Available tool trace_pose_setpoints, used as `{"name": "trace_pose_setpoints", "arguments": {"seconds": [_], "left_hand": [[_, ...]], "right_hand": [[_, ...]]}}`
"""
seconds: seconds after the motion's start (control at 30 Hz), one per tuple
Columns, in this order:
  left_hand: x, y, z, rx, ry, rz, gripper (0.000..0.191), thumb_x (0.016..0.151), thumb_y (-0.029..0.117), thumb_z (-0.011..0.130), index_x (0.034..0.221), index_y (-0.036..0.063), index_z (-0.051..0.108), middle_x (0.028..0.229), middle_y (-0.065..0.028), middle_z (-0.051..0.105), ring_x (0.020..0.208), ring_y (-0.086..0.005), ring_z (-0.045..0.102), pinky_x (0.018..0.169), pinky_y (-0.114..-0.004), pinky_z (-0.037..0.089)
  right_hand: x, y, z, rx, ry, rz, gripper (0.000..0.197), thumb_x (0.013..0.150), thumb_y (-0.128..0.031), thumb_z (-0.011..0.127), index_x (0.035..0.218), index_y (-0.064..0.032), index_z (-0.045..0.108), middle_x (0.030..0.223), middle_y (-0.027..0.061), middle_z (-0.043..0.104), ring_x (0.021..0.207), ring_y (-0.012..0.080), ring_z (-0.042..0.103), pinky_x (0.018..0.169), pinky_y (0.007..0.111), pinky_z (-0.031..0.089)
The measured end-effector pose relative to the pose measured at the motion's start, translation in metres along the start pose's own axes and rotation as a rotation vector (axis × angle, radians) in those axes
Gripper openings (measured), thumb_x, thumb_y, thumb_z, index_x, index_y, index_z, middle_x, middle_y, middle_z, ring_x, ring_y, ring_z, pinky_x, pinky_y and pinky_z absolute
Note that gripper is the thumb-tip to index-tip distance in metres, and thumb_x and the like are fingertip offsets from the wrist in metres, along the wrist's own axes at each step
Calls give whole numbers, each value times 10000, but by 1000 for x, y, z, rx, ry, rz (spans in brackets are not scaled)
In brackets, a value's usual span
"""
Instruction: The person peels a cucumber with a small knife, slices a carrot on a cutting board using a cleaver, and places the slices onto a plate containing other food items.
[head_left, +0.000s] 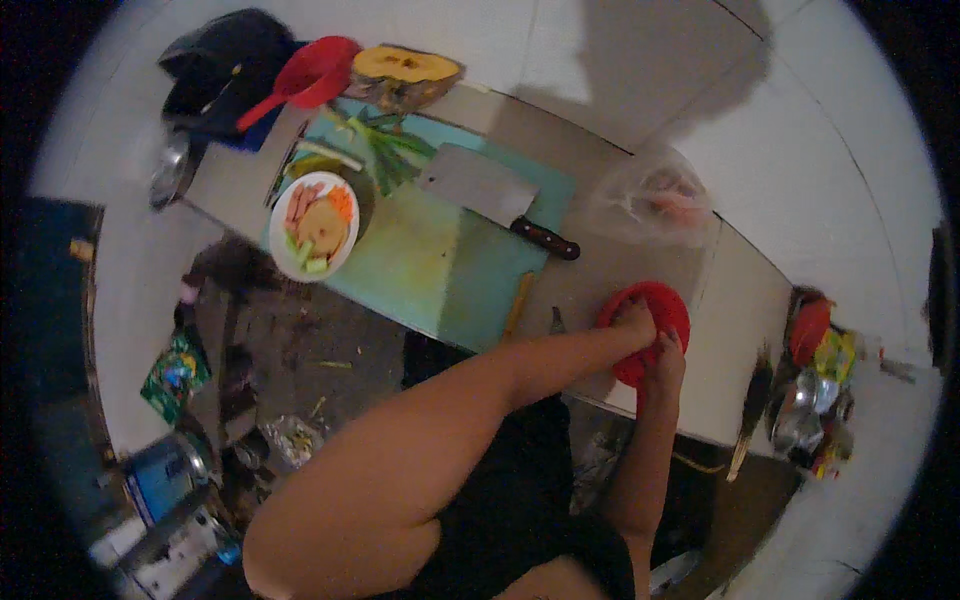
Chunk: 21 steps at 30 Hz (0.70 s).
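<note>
Both my hands are at a red plastic bowl (626, 304) on the right part of the counter. My left hand (636, 324) reaches into it, its fingers partly hidden. My right hand (667, 358) is at the bowl's near right side; whether it grips the rim or something inside is unclear. To the left, a cleaver (480, 184) lies on a green cutting board (390, 277), its dark handle over the board's edge. Green leafy stalks (386, 150) lie beside the blade. A white plate (280, 247) at the board's left end holds cut pink, orange and green pieces around a pale round piece.
Behind the board sit a halved pumpkin (405, 71) and a red plastic dipper (319, 71). A clear plastic bag (660, 199) with reddish contents lies behind the bowl. Metal pots (799, 420) stand at far right. A green packet (176, 375) hangs at left.
</note>
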<state>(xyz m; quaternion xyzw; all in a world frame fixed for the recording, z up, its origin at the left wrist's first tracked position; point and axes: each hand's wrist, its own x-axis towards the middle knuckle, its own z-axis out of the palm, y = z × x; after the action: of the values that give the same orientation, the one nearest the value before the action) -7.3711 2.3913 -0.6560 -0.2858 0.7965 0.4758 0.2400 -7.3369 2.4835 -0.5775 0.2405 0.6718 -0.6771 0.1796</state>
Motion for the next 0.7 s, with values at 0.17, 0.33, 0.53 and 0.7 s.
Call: {"name": "trace_pose_setpoints", "arguments": {"seconds": [0.17, 0.33, 0.53, 0.7], "left_hand": [[1, 10, 25, 189, 226, -177, 600, 1101, 257, 664, 1619, -15, 530, 1533, -302, 691, 1401, -466, 700, 1178, -565, 570], [42, -31, 58, -221, 72, -14, 498, 1128, 343, 605, 1477, -8, 656, 1459, -304, 736, 1339, -472, 733, 1127, -586, 593], [52, -19, 68, -333, 87, -55, 430, 1156, 324, 560, 1415, 15, 707, 1432, -291, 756, 1316, -463, 749, 1093, -593, 604], [-8, 15, 11, -79, 123, 302, 421, 1157, 285, 554, 1451, 25, 705, 1401, -270, 776, 1363, -442, 725, 1148, -583, 571]], "right_hand": [[95, 58, 4, 130, -143, 236, 558, 1171, -334, 584, 1548, 73, 646, 1427, 205, 760, 1368, 391, 699, 1179, 524, 571], [44, 8, 4, 272, -243, 291, 466, 1161, -248, 594, 1518, 42, 669, 1441, 179, 751, 1335, 350, 698, 1207, 497, 530], [53, 1, -33, 201, -370, 93, 445, 1175, -236, 584, 1551, -6, 646, 1510, 156, 708, 1397, 336, 672, 1235, 501, 530], [123, 37, -53, 303, -498, 254, 560, 1183, -145, 564, 1732, -61, 492, 1589, 199, 669, 1413, 379, 684, 1184, 529, 587]]}}
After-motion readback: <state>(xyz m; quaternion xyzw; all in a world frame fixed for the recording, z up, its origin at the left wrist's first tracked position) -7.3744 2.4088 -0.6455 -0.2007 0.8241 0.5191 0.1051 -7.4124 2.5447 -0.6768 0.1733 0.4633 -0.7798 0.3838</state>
